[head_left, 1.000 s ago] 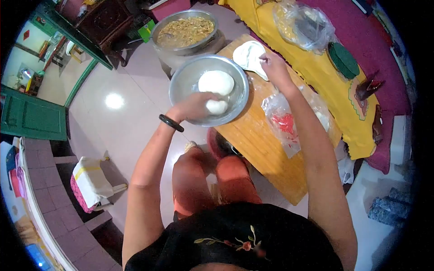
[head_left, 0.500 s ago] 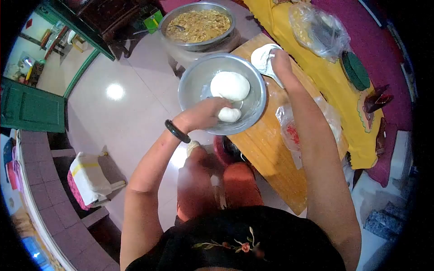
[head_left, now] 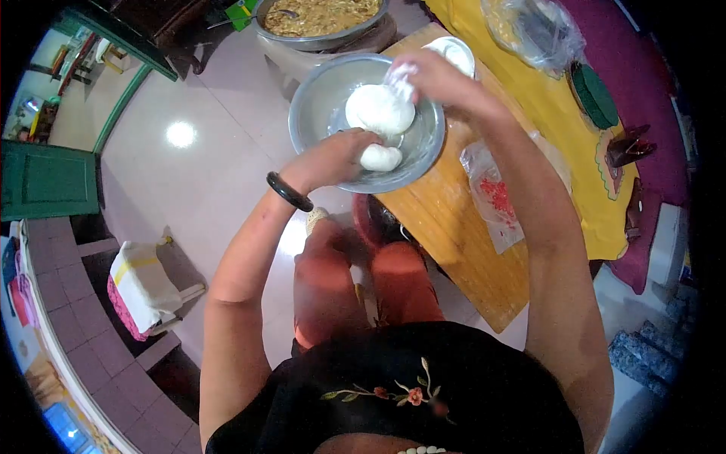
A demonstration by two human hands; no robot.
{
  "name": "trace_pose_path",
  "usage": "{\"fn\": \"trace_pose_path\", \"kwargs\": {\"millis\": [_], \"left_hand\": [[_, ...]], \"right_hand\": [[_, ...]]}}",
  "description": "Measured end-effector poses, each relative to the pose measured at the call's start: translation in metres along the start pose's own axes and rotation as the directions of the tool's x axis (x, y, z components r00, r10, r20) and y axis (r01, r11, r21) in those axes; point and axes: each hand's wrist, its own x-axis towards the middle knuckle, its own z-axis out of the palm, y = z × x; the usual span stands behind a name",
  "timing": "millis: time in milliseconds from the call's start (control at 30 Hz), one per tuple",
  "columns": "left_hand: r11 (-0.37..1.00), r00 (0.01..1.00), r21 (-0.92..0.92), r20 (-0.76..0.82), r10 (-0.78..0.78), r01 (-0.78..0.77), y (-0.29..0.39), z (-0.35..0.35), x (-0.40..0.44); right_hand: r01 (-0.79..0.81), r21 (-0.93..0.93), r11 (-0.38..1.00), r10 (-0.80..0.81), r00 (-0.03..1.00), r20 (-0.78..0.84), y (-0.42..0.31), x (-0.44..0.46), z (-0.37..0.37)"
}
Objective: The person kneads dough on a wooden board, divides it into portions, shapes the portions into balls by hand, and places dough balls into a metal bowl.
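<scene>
A large ball of dough point(head_left: 370, 110) rests in the metal bowl point(head_left: 302, 113). My left hand point(head_left: 336, 157) is closed on a smaller piece of dough point(head_left: 380, 158) at the bowl's near side. Over the bowl's right part is my right hand point(head_left: 427, 76), with white flour point(head_left: 402, 73) at its closed, slightly blurred fingers. Behind that hand, a white container of flour point(head_left: 457, 50) stands on the wooden board point(head_left: 454, 204), partly hidden.
A wide basin of chopped filling point(head_left: 318, 19) with a spoon stands beyond the bowl. On the board lies a clear plastic bag with red bits point(head_left: 495, 200). Yellow cloth point(head_left: 560, 129) runs along the right, holding another plastic bag point(head_left: 537, 34). A covered stool point(head_left: 147, 280) stands at left.
My right hand has moved left from the flour container to above the large dough, carrying flour. My left hand still grips the small dough. The whole view has shifted slightly.
</scene>
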Motion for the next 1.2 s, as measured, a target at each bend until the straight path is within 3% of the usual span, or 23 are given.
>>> {"fn": "trace_pose_path", "kwargs": {"millis": [33, 67, 133, 267, 400, 433, 533, 567, 633, 667, 733, 767, 800, 933, 967, 1000, 1067, 1100, 1200], "left_hand": [[1.000, 1.000, -0.013, -0.011, 0.006, -0.006, -0.001, -0.001, 0.000], [1.000, 1.000, -0.026, -0.028, 0.008, -0.009, -0.003, -0.002, 0.000], [0.996, 0.997, 0.036, -0.008, -0.077, 0.077, -0.004, -0.005, -0.001], [0.997, 0.995, 0.011, -0.055, -0.078, 0.079, -0.008, -0.003, -0.004], [0.987, 0.992, -0.110, -0.043, -0.119, 0.113, -0.013, -0.005, -0.003], [0.991, 0.993, -0.092, -0.053, -0.105, 0.100, -0.012, -0.006, -0.003], [0.996, 0.994, -0.061, -0.089, -0.067, 0.062, -0.030, 0.003, 0.000], [0.994, 0.992, -0.093, -0.111, -0.065, 0.054, -0.030, 0.005, 0.000], [0.989, 0.987, -0.147, -0.153, -0.054, 0.032, -0.030, 0.004, 0.002], [0.983, 0.987, -0.156, -0.113, -0.114, 0.096, -0.028, 0.000, 0.004], [0.958, 0.971, -0.174, -0.035, -0.238, 0.229, -0.022, -0.007, 0.006], [0.958, 0.986, -0.249, -0.046, -0.162, 0.146, -0.029, -0.005, 0.008], [0.965, 0.985, -0.206, -0.030, -0.170, 0.160, -0.034, -0.006, 0.010], [0.981, 0.983, -0.079, 0.075, -0.169, 0.175, -0.026, -0.020, 0.015], [0.981, 0.979, -0.015, 0.071, -0.190, 0.191, -0.021, -0.022, 0.014], [0.976, 0.975, 0.050, 0.069, -0.213, 0.210, -0.019, -0.023, 0.012], [0.974, 0.974, -0.010, 0.016, -0.228, 0.228, -0.022, -0.022, 0.011], [0.972, 0.972, -0.043, -0.011, -0.233, 0.232, -0.024, -0.020, 0.010], [0.986, 0.982, -0.074, -0.106, -0.157, 0.150, -0.027, -0.017, 0.003]], "right_hand": [[0.017, -0.062, 0.998, -0.009, 0.992, 0.127, -0.008, -0.004, 0.009], [-0.018, -0.085, 0.996, 0.028, 0.993, 0.113, -0.023, -0.009, 0.015], [-0.013, 0.131, 0.991, 0.012, 1.000, 0.005, -0.024, 0.001, 0.014], [0.025, -0.039, 0.999, -0.021, 0.994, 0.107, -0.027, -0.011, 0.036], [-0.064, 0.083, 0.994, 0.056, 0.994, 0.097, -0.023, -0.003, 0.035], [0.012, 0.051, 0.999, -0.020, 0.989, 0.149, -0.018, -0.003, 0.041], [0.096, 0.251, 0.963, -0.075, 0.993, -0.092, -0.022, 0.011, 0.040], [0.053, 0.231, 0.971, -0.043, 0.998, -0.048, -0.025, 0.011, 0.039], [0.011, 0.022, 1.000, -0.013, 0.997, 0.072, -0.030, 0.000, 0.044], [-0.003, -0.089, 0.996, 0.015, 0.991, 0.130, -0.033, -0.006, 0.047], [-0.036, 0.011, 0.999, 0.035, 0.995, 0.096, -0.034, -0.012, 0.040], [-0.050, 0.027, 0.998, 0.047, 0.996, 0.082, -0.030, -0.011, 0.037], [-0.062, 0.045, 0.997, 0.059, 0.996, 0.065, -0.028, -0.011, 0.037], [0.032, 0.064, 0.997, -0.035, 0.999, 0.039, -0.038, -0.017, 0.045], [0.144, -0.058, 0.988, -0.148, 0.986, -0.073, -0.036, -0.018, 0.044], [0.089, -0.080, 0.993, -0.087, 0.996, 0.020, -0.036, -0.019, 0.047], [-0.016, -0.139, 0.990, 0.042, 0.981, 0.190, -0.035, -0.024, 0.052], [0.008, -0.116, 0.993, 0.011, 0.987, 0.161, -0.032, -0.027, 0.052], [0.001, -0.209, 0.978, -0.055, 0.965, -0.255, -0.017, -0.033, 0.047]]}}
